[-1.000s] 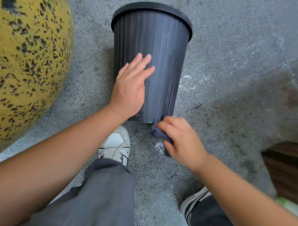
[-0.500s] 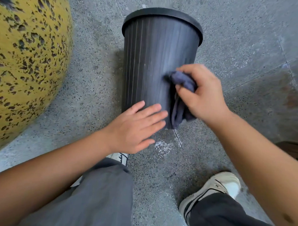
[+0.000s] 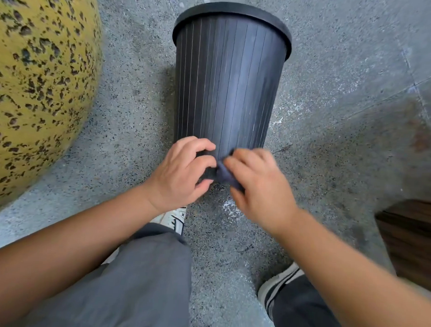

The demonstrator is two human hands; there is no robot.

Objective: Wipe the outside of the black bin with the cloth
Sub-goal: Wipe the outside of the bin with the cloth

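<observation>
The black bin (image 3: 227, 85) lies tipped on the speckled floor (image 3: 335, 69), its long axis running away from the person, rim far and base nearest. At that base the right hand (image 3: 260, 187) pinches the dark cloth (image 3: 225, 174) in curled fingers, while the left hand (image 3: 182, 173), just beside it, grips the bin's bottom edge; unwiped wall lies ahead of both.

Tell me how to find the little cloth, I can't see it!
Start at the tall black bin standing on the speckled grey floor, beside the big yellow spotted ball shape. Follow the bin down to its bottom edge, where two hands meet. The cloth is the small crumpled dark blue-grey bit pinched by the right hand; it is soft and wrinkly, unlike the bin's stiff ribbed side.
</observation>
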